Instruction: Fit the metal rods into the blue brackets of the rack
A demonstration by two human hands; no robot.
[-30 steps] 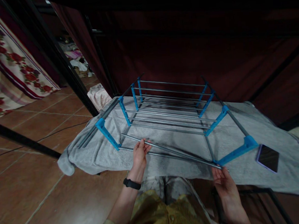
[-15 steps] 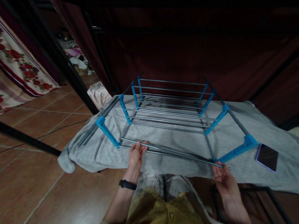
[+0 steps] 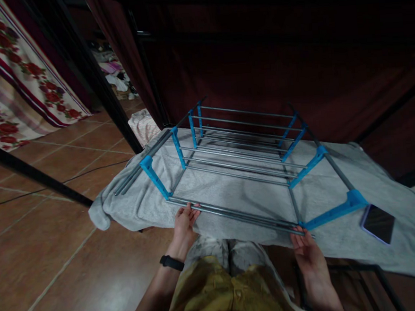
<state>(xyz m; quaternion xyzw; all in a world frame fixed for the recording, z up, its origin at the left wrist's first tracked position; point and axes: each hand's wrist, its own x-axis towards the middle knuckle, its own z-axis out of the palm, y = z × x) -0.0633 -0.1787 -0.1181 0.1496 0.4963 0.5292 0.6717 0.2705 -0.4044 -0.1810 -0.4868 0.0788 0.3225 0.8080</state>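
Observation:
A rack frame of thin metal rods and blue plastic brackets lies on a grey blanket. Along its near edge, two metal rods run side by side, very close together. My left hand pinches a rod near its left end, just right of the front left bracket. At the other end, my right hand grips the rod with thumb and fingers, beside the front right blue bracket. Several loose metal rods lie together at the rack's left side.
A phone lies on the blanket, right of the rack. Black metal posts stand at the left, and a dark red curtain hangs behind. A cable crosses the tiled floor. Below the right hand is a dark metal frame.
The held rod's left end has come down and toward me, so it now lies nearly parallel with the rack's front rod. Both hands keep their hold. The view has shifted slightly left.

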